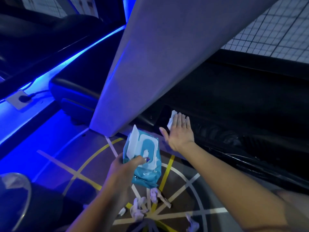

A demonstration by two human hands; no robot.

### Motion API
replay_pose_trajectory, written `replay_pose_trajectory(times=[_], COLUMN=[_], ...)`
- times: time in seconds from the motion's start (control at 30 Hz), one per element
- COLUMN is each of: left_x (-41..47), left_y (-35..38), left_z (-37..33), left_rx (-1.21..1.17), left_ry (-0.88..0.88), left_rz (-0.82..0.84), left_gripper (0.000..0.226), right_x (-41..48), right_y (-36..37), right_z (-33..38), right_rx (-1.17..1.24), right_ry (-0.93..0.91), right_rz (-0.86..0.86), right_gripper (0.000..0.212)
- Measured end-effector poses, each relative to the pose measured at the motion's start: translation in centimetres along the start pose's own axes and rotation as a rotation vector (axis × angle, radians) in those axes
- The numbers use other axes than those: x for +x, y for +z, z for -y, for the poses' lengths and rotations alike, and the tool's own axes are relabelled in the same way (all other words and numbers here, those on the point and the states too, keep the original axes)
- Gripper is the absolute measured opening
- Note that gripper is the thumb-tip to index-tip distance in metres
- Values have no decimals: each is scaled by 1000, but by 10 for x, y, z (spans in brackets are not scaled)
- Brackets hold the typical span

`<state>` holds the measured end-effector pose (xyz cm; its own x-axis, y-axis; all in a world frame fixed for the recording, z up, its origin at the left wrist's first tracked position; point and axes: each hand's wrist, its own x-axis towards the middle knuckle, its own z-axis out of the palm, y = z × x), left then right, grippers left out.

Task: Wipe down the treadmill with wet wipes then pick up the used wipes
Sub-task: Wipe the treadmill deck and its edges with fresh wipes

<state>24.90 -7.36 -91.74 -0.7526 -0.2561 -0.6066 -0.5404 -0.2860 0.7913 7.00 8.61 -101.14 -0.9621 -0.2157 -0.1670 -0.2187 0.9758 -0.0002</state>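
My right hand (178,131) lies flat, fingers spread, pressing a white wet wipe (171,121) against the black side rail of the treadmill (234,104). A pale grey upright of the treadmill (150,56) slants across the middle of the view. My left hand (127,166) grips a blue pack of wet wipes (143,158) with its white lid flipped open, held over the floor just left of the right hand. Several crumpled used wipes (138,210) lie on the floor below the pack, with one more used wipe (192,223) near the bottom edge.
The floor (180,186) carries yellow and white line markings. Blue strip lighting glows along a neighbouring machine (55,67) at the left. A white floor socket plate with a plug (20,99) sits at far left. A tiled wall (275,27) rises beyond the treadmill.
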Motion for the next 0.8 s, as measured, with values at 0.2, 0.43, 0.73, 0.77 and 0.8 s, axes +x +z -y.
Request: replay_pose_trajectory(times=[0.2, 0.43, 0.73, 0.77, 0.8], left_x=[0, 8, 8, 6, 5], left_y=[-12, -24, -11, -6, -2], left_z=[3, 15, 18, 16, 15], left_rx=[-15, -52, -74, -76, -78], left_ry=[24, 70, 70, 79, 85], left_rz=[16, -72, -12, 12, 32], left_gripper=[37, 31, 35, 41, 49], right_x=[27, 49, 21, 16, 10], right_y=[-13, -13, -15, -16, -17], right_z=[41, 44, -9, -21, -31], right_rx=[0, 142, 176, 164, 146], right_ry=[76, -40, -78, -83, -94], right_rz=[75, 73, 118, 133, 144], right_gripper=[95, 88, 91, 91, 91])
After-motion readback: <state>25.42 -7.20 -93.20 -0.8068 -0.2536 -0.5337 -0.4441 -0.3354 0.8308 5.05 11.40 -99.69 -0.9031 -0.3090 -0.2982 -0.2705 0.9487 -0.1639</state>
